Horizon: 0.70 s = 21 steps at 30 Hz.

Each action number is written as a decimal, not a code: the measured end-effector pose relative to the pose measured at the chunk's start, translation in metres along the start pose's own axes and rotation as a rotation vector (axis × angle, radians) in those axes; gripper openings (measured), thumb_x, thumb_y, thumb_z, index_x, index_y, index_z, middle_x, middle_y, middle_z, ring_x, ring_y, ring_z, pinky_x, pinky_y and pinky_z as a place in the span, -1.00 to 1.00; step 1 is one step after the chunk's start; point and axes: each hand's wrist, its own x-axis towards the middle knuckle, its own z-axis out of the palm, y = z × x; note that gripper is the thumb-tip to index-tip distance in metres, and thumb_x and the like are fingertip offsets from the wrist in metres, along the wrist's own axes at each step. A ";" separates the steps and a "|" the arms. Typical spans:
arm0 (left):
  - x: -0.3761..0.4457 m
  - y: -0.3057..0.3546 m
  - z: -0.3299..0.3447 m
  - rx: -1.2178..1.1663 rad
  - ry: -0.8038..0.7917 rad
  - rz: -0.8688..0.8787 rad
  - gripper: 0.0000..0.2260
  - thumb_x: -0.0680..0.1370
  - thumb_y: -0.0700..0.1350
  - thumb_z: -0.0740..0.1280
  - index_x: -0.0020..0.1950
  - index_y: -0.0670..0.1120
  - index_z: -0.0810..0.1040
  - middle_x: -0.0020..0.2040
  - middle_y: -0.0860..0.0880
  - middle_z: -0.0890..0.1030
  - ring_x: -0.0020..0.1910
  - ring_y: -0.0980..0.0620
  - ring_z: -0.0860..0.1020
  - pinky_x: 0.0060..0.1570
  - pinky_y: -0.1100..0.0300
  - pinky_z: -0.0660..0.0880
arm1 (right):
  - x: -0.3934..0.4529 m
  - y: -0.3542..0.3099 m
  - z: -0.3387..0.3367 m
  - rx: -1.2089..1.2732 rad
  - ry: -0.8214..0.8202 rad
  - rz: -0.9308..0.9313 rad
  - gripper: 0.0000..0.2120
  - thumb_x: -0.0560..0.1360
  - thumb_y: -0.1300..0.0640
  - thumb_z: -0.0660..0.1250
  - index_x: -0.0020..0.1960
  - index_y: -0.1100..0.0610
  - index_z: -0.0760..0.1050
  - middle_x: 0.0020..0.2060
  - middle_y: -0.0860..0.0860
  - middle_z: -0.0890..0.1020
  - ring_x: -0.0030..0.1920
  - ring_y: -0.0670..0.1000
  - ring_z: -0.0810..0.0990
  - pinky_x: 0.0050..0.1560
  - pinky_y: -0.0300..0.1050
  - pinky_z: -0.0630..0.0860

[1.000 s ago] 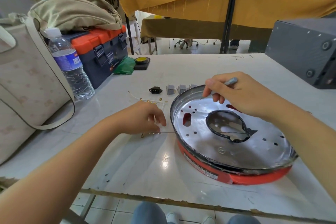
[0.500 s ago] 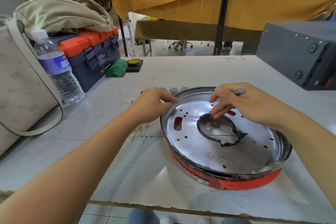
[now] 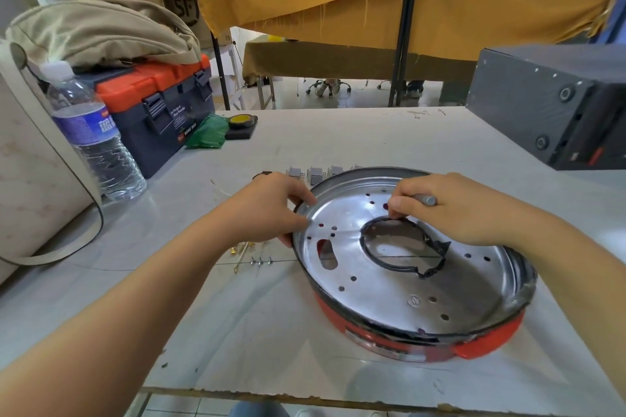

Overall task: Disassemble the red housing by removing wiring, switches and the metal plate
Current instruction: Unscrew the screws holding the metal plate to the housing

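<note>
A round red housing (image 3: 474, 347) lies on the table with a shiny perforated metal plate (image 3: 389, 288) seated in it. The plate has a large black-edged central hole. My left hand (image 3: 274, 210) grips the plate's left rim, fingers curled over the edge. My right hand (image 3: 450, 210) holds a grey tool (image 3: 425, 200) in the palm while its fingertips pinch the far edge of the central hole. Removed grey switches (image 3: 316, 174) stand in a row behind the housing, and loose wires with small brass terminals (image 3: 250, 254) lie left of it.
A water bottle (image 3: 95, 142), an orange-lidded toolbox (image 3: 162, 105) with a beige bag on top, a green cloth (image 3: 208, 132) and a tape roll (image 3: 240, 120) sit at the left back. A dark grey box (image 3: 548, 105) stands at the right back. The table's front edge runs just below the housing.
My left hand moved from the loose wires on the table to the plate's left rim. My right hand dropped from the far rim to the central hole's edge.
</note>
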 end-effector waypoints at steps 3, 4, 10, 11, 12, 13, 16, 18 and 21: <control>-0.003 0.004 -0.008 -0.106 -0.059 -0.032 -0.85 0.51 -0.10 0.35 -0.23 -0.07 0.66 -0.27 -0.03 0.68 -0.41 0.04 0.65 -0.42 0.30 0.54 | 0.000 0.000 -0.002 0.018 -0.038 0.007 -0.72 0.60 -0.10 0.13 -0.02 -0.03 0.57 -0.01 -0.04 0.65 0.03 0.01 0.59 0.16 0.03 0.49; -0.004 0.005 -0.010 -0.125 -0.091 -0.037 -0.78 0.51 -0.07 0.35 -0.30 -0.08 0.64 -0.34 -0.04 0.67 -0.43 0.04 0.65 -0.45 0.31 0.51 | 0.000 0.000 -0.003 0.032 -0.055 0.002 -0.74 0.60 -0.09 0.14 -0.02 -0.04 0.58 0.00 -0.07 0.65 0.05 -0.01 0.58 0.17 0.01 0.49; 0.006 0.003 -0.005 -0.091 -0.030 -0.059 -0.79 0.50 0.06 0.35 -0.16 -0.07 0.47 -0.37 -0.05 0.65 -0.45 0.07 0.62 -0.47 0.29 0.50 | 0.001 0.005 0.001 0.087 -0.053 -0.040 -0.74 0.60 -0.07 0.15 -0.07 -0.06 0.59 -0.15 -0.30 0.62 -0.06 -0.25 0.56 0.02 -0.25 0.46; 0.010 0.001 -0.002 -0.094 0.027 -0.052 -0.82 0.51 0.06 0.34 -0.11 -0.04 0.49 -0.31 -0.02 0.66 -0.40 0.08 0.62 -0.42 0.27 0.53 | 0.002 0.006 0.002 0.095 -0.043 -0.045 -0.74 0.60 -0.06 0.14 -0.09 -0.06 0.58 -0.22 -0.39 0.60 -0.11 -0.31 0.54 -0.06 -0.35 0.42; 0.014 0.001 0.000 -0.125 0.065 -0.039 -0.85 0.52 0.06 0.33 -0.05 -0.01 0.51 -0.24 0.01 0.66 -0.32 0.08 0.63 -0.35 0.26 0.55 | 0.002 0.007 0.003 0.099 -0.037 -0.047 -0.73 0.61 -0.06 0.14 -0.10 -0.04 0.58 -0.28 -0.45 0.56 -0.15 -0.35 0.52 -0.12 -0.40 0.38; 0.017 0.001 0.003 -0.179 0.077 -0.026 -0.87 0.54 0.04 0.31 0.02 0.03 0.52 -0.18 0.04 0.66 -0.24 0.09 0.63 -0.29 0.26 0.55 | 0.002 0.008 0.004 0.099 -0.035 -0.046 -0.73 0.61 -0.05 0.14 -0.11 -0.02 0.57 -0.30 -0.49 0.54 -0.16 -0.36 0.51 -0.15 -0.43 0.38; 0.026 0.000 0.011 -0.253 0.075 0.018 -0.80 0.57 0.02 0.27 0.17 0.13 0.55 -0.24 0.14 0.62 -0.20 0.18 0.56 -0.10 0.23 0.47 | 0.001 0.008 0.003 0.073 -0.024 -0.051 -0.74 0.60 -0.06 0.14 -0.14 -0.07 0.56 -0.31 -0.49 0.54 -0.17 -0.27 0.53 -0.19 -0.40 0.40; 0.031 -0.001 0.014 -0.229 0.111 0.030 -0.81 0.55 0.01 0.30 0.14 0.14 0.59 -0.44 0.20 0.50 -0.33 0.25 0.47 -0.07 0.21 0.45 | 0.000 0.006 0.003 0.038 -0.015 -0.048 -0.73 0.60 -0.08 0.13 -0.15 -0.07 0.55 -0.30 -0.31 0.60 -0.26 -0.20 0.52 -0.30 -0.38 0.40; 0.033 -0.002 0.013 -0.221 0.123 0.025 -0.86 0.52 -0.02 0.34 0.05 0.13 0.63 -0.53 0.16 0.51 -0.53 0.23 0.42 -0.35 0.32 0.43 | 0.000 0.002 0.002 -0.103 -0.052 -0.067 -0.69 0.60 -0.11 0.11 -0.08 0.02 0.54 -0.23 -0.01 0.62 -0.22 -0.08 0.53 -0.14 -0.17 0.48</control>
